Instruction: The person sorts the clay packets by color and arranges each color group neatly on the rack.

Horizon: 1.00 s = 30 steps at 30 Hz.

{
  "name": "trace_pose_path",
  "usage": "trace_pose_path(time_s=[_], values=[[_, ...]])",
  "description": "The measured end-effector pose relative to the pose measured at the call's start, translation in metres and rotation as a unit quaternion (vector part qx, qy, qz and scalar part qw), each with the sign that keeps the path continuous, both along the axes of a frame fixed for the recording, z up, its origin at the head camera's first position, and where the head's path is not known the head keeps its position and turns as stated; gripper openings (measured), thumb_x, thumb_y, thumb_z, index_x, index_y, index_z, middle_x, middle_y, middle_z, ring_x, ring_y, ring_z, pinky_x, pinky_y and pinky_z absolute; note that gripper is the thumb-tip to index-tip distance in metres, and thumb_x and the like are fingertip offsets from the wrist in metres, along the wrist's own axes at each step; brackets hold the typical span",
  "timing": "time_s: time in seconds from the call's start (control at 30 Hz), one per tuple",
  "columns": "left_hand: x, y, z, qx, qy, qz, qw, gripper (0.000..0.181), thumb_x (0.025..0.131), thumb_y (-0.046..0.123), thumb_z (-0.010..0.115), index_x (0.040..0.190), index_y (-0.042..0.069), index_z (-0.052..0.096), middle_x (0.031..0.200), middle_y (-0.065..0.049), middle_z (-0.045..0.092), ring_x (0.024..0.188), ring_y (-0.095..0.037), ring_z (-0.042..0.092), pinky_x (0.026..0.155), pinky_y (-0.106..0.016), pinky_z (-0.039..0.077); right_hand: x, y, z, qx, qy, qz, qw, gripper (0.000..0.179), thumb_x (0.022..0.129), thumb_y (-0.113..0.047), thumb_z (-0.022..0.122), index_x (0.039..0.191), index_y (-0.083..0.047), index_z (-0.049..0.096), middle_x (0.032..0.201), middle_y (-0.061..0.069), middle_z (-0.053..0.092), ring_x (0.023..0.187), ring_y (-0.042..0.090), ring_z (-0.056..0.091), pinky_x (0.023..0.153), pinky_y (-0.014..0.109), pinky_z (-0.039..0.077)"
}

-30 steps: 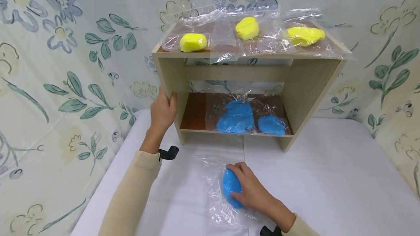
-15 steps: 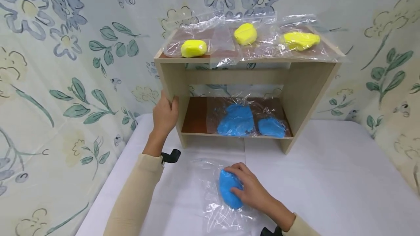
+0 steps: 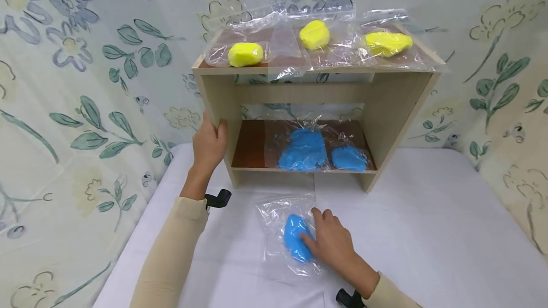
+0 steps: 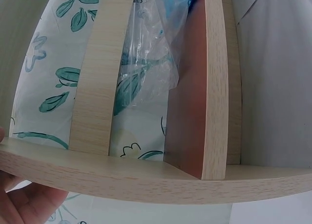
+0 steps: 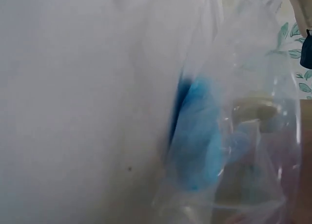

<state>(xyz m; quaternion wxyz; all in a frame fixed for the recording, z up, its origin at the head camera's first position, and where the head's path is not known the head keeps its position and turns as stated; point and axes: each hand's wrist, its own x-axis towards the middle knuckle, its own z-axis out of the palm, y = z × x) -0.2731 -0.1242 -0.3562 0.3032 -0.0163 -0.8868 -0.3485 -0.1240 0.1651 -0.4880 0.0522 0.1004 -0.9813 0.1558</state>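
Note:
My left hand (image 3: pixel 209 144) grips the front edge of the left side panel of a small wooden shelf unit (image 3: pixel 218 103), with the thumb on the inner face. In the left wrist view, fingers (image 4: pixel 36 202) wrap around that panel's edge. Over the white table, my right hand (image 3: pixel 334 241) holds a clear plastic bag (image 3: pixel 271 232) by its right side. Inside the bag lies an oval lump of blue clay (image 3: pixel 296 237), with my thumb against it. The right wrist view is blurred; there the blue lump (image 5: pixel 195 136) shows through the plastic.
Two bagged blue pieces, one large (image 3: pixel 303 150) and one smaller (image 3: pixel 348 159), lie on the lower shelf. Bagged yellow lumps sit on top: left (image 3: pixel 246 54), middle (image 3: pixel 314 35) and right (image 3: pixel 388 44). A flowered curtain (image 3: pixel 98 179) hangs behind and at both sides of the white table (image 3: pixel 436 232).
My right fingers have slid off the top of the blue lump to the bag's right edge. The bag has shifted slightly towards the shelf unit. My left hand stays on the panel.

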Motion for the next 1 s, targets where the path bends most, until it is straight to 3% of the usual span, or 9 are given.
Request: trace_pose_path(time_s=[0.1, 0.27, 0.37, 0.53, 0.63, 0.8, 1.0], values=[[0.0, -0.001, 0.002, 0.002, 0.003, 0.0, 1.0, 0.046, 0.1, 0.034, 0.044, 0.134, 0.004, 0.046, 0.119, -0.026, 0.068, 0.101, -0.049, 0.066, 0.082, -0.062, 0.05, 0.001, -0.003, 0.002, 0.027, -0.066, -0.02, 0.9972, 0.085, 0.076, -0.055, 0.078, 0.136, -0.001, 0.049, 0.098, 0.021, 0.063, 0.068, 0.026, 0.061, 0.046, 0.037, 0.049], [-0.001, -0.001, 0.003, 0.001, -0.006, -0.005, 1.0, 0.046, 0.101, 0.034, 0.044, 0.135, 0.004, 0.046, 0.122, -0.025, 0.067, 0.104, -0.048, 0.066, 0.084, -0.061, 0.052, -0.001, -0.006, 0.003, -0.037, -0.14, -0.046, 0.9884, 0.103, 0.074, -0.049, 0.083, 0.149, -0.001, 0.032, 0.108, 0.03, 0.056, 0.06, 0.024, 0.056, 0.047, 0.035, 0.048], [-0.001, 0.0, 0.003, 0.002, -0.01, -0.009, 0.9999, 0.046, 0.101, 0.035, 0.044, 0.136, 0.004, 0.045, 0.124, -0.025, 0.066, 0.105, -0.047, 0.066, 0.085, -0.06, 0.052, -0.003, -0.004, 0.003, -0.088, -0.166, -0.068, 0.9798, 0.112, 0.071, -0.045, 0.086, 0.153, -0.002, 0.022, 0.115, 0.034, 0.052, 0.068, 0.029, 0.06, 0.052, 0.04, 0.054], [-0.001, -0.002, 0.004, 0.007, -0.021, -0.011, 0.9997, 0.048, 0.102, 0.036, 0.043, 0.139, 0.005, 0.043, 0.129, -0.024, 0.064, 0.11, -0.044, 0.066, 0.088, -0.058, 0.053, -0.005, 0.006, 0.003, -0.138, -0.19, -0.09, 0.9677, 0.118, 0.071, -0.04, 0.087, 0.156, -0.002, 0.013, 0.126, 0.034, 0.054, 0.093, 0.042, 0.067, 0.068, 0.053, 0.059], [0.0, -0.003, 0.004, 0.01, -0.022, -0.006, 0.9997, 0.048, 0.102, 0.036, 0.043, 0.137, 0.005, 0.043, 0.128, -0.024, 0.065, 0.11, -0.045, 0.066, 0.088, -0.059, 0.053, -0.006, 0.013, 0.003, -0.167, -0.196, -0.086, 0.9625, 0.106, 0.075, -0.035, 0.085, 0.153, -0.002, 0.021, 0.124, 0.032, 0.06, 0.1, 0.043, 0.067, 0.072, 0.055, 0.059], [0.001, -0.002, 0.003, 0.004, -0.011, -0.009, 0.9999, 0.047, 0.102, 0.034, 0.044, 0.137, 0.004, 0.044, 0.125, -0.025, 0.066, 0.108, -0.046, 0.066, 0.086, -0.06, 0.053, -0.006, 0.022, 0.004, -0.222, -0.202, -0.072, 0.9511, 0.07, 0.08, -0.022, 0.081, 0.137, -0.011, 0.042, 0.109, 0.023, 0.068, 0.092, 0.032, 0.068, 0.07, 0.047, 0.058], [0.001, 0.001, 0.002, 0.0, -0.013, -0.011, 0.9999, 0.049, 0.102, 0.035, 0.043, 0.14, 0.004, 0.042, 0.128, -0.024, 0.065, 0.107, -0.045, 0.067, 0.086, -0.058, 0.054, 0.0, 0.023, 0.001, -0.28, -0.185, -0.043, 0.9409, 0.047, 0.084, -0.01, 0.075, 0.124, -0.022, 0.055, 0.116, 0.017, 0.067, 0.113, 0.039, 0.064, 0.081, 0.056, 0.057]])
